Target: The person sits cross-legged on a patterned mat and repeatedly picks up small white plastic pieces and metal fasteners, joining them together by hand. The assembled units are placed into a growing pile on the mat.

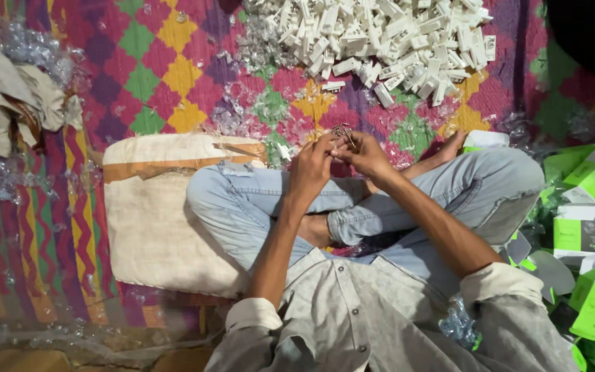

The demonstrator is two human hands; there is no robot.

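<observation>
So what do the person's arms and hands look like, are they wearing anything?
Both arms are bare from wrist to elbow. The sleeves of a pale grey button-up shirt are rolled into thick cuffs, one on the left arm and one on the right arm. The left hand and right hand wear no gloves. No watch or bracelet shows.

Zigzag-patterned woven mat (166, 76), cream floor cushion (149, 227)

A big pile of small plastic parts (387, 41) lies far on the mat (166, 69). A sack (153, 220) lies on the left, near the knee. Small boxes (587, 227) lie on the right. A cloth (1, 96) lies far left.
</observation>
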